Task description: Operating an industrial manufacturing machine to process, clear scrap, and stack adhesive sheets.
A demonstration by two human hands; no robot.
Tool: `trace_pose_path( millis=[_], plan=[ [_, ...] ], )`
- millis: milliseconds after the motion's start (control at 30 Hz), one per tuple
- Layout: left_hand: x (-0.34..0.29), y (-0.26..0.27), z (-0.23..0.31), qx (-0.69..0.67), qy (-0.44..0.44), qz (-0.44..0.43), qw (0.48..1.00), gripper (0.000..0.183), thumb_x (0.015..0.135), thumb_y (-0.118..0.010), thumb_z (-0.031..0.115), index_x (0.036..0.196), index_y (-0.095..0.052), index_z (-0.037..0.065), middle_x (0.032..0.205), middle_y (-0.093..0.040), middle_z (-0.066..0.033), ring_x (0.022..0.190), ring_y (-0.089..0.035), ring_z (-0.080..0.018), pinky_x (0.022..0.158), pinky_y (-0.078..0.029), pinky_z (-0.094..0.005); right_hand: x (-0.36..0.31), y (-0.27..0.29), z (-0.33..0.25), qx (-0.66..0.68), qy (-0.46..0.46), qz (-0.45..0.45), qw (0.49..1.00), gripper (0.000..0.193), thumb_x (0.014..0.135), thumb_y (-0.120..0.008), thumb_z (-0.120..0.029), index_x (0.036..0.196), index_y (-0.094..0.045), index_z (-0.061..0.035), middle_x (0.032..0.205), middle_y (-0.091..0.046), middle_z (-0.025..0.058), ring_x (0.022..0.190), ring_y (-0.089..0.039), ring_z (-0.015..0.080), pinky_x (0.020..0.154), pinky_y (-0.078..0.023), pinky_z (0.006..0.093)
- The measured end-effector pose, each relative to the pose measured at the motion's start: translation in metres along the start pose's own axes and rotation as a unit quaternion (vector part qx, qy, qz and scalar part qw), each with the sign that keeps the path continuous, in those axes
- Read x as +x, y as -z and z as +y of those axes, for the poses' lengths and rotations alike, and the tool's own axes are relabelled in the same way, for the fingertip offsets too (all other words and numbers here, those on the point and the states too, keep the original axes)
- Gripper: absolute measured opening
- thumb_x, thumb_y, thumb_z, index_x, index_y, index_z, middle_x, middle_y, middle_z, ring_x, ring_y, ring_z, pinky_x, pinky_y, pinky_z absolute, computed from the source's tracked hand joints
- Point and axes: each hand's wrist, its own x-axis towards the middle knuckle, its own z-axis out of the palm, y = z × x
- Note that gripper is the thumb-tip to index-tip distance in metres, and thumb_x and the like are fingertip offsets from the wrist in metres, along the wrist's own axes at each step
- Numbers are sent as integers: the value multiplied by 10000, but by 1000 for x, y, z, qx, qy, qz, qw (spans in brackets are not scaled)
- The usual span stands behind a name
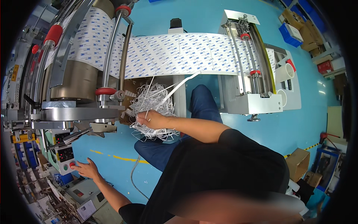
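My right hand (151,119) is shut on a tangled bundle of thin white paper strips (154,100), held above my blue-trousered knee. A single thin strip (181,84) runs from the bundle up to the edge of a wide white printed web (175,52). The web stretches from the machine's rollers (112,48) on the left to a white cutter unit (250,100) on the right. My left hand (87,168) lies with spread fingers on a grey control box (67,158), its fingertips at a red button (72,164) beside a green one.
A brown cardboard box (130,87) sits behind the strips under the web. The floor is blue with a yellow line (123,158). Cardboard boxes (298,162) stand at the right, blue bins (289,33) at the far top right. A cable (134,179) lies on the floor.
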Motion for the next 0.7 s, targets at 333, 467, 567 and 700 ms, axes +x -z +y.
trace_pose_path(
  millis=[333, 467, 567, 700],
  plan=[
    [-6, 46, 18, -75, -5, -22, 997, 547, 847, -685, 314, 1274, -520, 15, 1382, -415, -305, 1159, -520, -445, 963, -425, -472, -11, 8, -21, 15, -28, -19, 999, 208, 951, -518, -232, 855, -571, -55, 765, -626, 135, 753, -625, 343, 679, -482, 427],
    [-49, 94, 117, -452, -88, -263, 848, 411, 888, -665, 261, 1186, -592, -13, 1187, -629, -197, 1115, -597, -327, 955, -453, -401, -15, 2, -13, 0, -42, -9, 999, 208, 952, -519, -215, 856, -589, -45, 794, -641, 115, 761, -637, 314, 690, -492, 405],
    [-77, 185, 225, -517, -237, -278, 774, 465, 886, -654, 278, 1229, -575, -24, 1202, -630, -184, 1126, -596, -302, 956, -449, -365, -21, 6, -24, -40, -70, -22, 997, 139, 904, -547, -178, 906, -588, -46, 832, -650, 162, 825, -637, 357, 735, -489, 443],
    [-88, 199, 320, -542, -295, -263, 742, 519, 860, -671, 329, 1229, -563, -19, 1144, -656, -188, 1068, -627, -313, 898, -479, -381, -32, -8, -19, 17, -1, 27, 999, 257, 841, -590, -101, 1082, -603, -12, 1034, -640, 210, 1025, -600, 357, 906, -465, 421]
  ],
)
